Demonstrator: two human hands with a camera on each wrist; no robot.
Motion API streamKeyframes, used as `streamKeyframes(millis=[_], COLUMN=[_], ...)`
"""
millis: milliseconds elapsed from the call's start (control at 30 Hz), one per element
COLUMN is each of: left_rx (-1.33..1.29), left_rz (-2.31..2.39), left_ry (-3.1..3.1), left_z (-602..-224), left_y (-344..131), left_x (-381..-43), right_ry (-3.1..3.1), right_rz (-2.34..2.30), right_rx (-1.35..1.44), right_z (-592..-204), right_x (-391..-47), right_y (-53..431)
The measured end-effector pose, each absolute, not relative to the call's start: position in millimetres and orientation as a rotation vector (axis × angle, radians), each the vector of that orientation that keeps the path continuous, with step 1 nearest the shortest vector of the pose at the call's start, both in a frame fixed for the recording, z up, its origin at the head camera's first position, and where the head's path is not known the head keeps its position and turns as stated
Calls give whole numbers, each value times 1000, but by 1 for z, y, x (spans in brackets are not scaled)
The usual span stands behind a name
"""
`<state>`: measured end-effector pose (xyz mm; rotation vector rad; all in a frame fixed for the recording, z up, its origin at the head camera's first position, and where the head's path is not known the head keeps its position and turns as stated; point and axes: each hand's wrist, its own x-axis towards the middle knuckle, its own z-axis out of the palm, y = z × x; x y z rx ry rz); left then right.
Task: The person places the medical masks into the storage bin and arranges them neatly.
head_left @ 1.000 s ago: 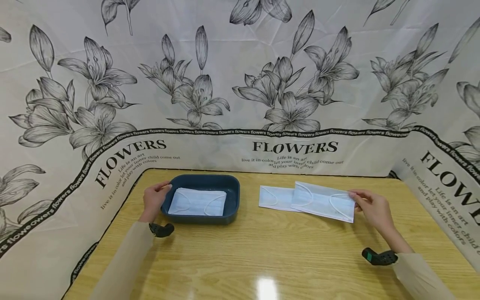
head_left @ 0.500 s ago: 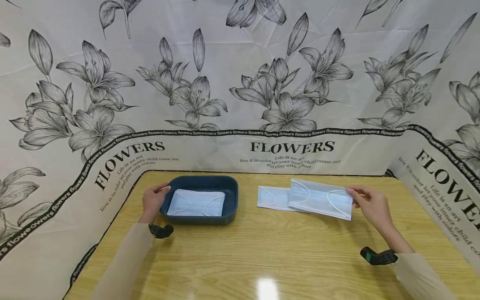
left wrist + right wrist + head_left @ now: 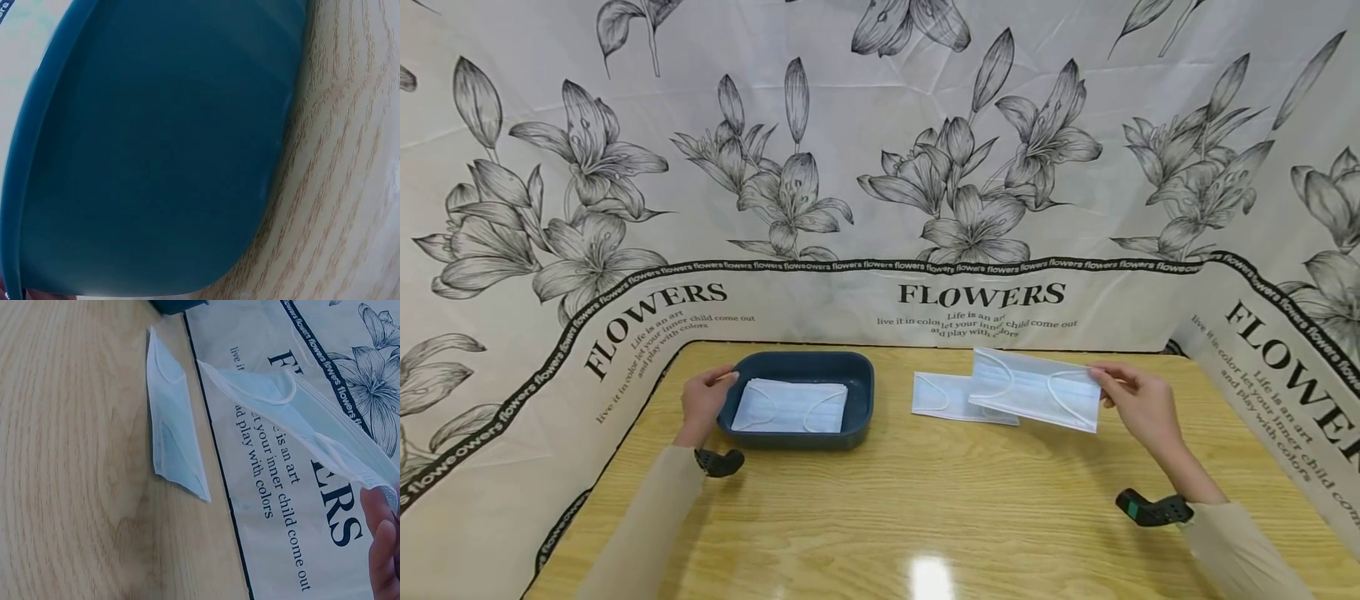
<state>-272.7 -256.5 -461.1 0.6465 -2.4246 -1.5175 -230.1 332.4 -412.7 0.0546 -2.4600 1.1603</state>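
A pale blue face mask (image 3: 1033,390) with white ear loops is pinched at its right end by my right hand (image 3: 1142,408), thumb against fingers. It is raised and slightly tilted, its left part over a second mask (image 3: 934,396) lying flat on the table. In the right wrist view the held mask (image 3: 300,419) hangs apart from the flat mask (image 3: 175,419). My left hand (image 3: 703,404) grips the left rim of a dark blue rectangular bin (image 3: 861,417). Inside the bin lies a stack of masks (image 3: 790,407). The bin's outer wall (image 3: 162,144) fills most of the left wrist view.
The wood-grain table (image 3: 880,508) reaches back to a white floral cloth backdrop (image 3: 820,304), which also rises along both sides. A black strap device (image 3: 1153,508) is on the right wrist and another strap device (image 3: 718,462) on the left.
My right hand has lifted the held mask upward and a little left, uncovering more of the flat mask. The left hand stays on the bin's rim.
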Motion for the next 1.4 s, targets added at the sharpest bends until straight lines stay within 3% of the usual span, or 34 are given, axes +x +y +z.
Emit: streamKeyframes(millis=[533,867,1400], left_rx=[620,624,626], left_rz=[-1524,-1504,-1498], left_ry=[-2436,-2426,-2443], left_z=[-459,-462,-462], left_y=[-256,-255,-257], left_x=[-270,-271,-272], right_ry=[-2384,-2226,-2251], right_rz=[1266,1471,1492], right_rx=[115,239,214], right_z=[-403,-417,-407], right_x=[-236,-252,-253], right_y=[300,290,248])
